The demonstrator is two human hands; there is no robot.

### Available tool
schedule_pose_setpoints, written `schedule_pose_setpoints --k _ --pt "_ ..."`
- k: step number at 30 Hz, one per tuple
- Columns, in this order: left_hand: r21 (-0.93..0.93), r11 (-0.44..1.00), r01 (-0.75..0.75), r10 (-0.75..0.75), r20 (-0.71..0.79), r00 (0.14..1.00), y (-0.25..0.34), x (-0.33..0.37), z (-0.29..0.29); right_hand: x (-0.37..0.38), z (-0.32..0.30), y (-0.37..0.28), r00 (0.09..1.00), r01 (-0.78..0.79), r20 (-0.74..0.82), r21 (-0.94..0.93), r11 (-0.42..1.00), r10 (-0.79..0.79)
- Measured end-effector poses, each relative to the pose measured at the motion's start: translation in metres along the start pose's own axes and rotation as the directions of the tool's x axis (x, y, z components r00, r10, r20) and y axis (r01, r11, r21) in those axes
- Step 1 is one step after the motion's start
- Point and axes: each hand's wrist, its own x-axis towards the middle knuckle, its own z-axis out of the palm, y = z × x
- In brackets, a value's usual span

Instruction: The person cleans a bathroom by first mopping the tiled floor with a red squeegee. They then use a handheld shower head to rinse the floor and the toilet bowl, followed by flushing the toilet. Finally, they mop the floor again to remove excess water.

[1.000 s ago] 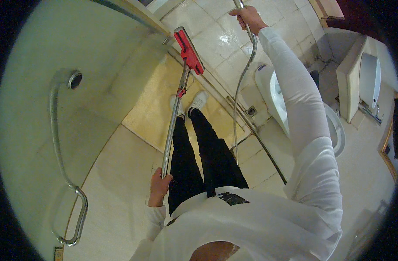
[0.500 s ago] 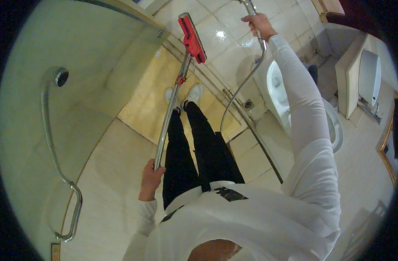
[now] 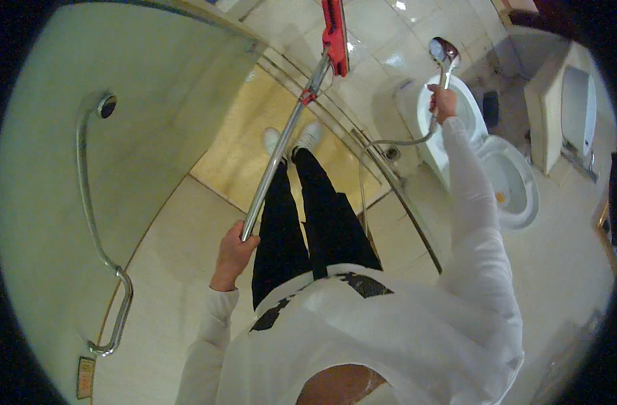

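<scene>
Gripping the shower head [image 3: 445, 51], my right hand [image 3: 445, 104] has swung work toward a probable toilet [image 3: 470, 111]. Left hand [image 3: 234, 253] clasps the mop [image 3: 283, 150].

Bathroom, identified by a white toilet [image 3: 472, 101] with bowl visible, a pale basin unit [image 3: 578, 101] along the right side, a chrome hand shower [image 3: 445, 52] on its metal hose [image 3: 403, 142], floor tiles [image 3: 372, 27] and a small floor drain [image 3: 392, 154].
</scene>
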Motion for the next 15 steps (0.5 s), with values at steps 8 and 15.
schedule_pose_setpoints --k 8,15 --pt "0.064 0.993 -0.100 0.092 0.113 0.989 -0.020 -0.036 -0.043 -0.095 0.018 0.129 0.895 -0.154 -0.406 0.111 0.982 0.187" --pt "0.123 0.962 -0.244 0.203 0.279 0.939 -0.001 -0.058 -0.047 -0.158 -0.046 0.073 0.930 -0.062 -0.290 0.488 0.871 0.228"
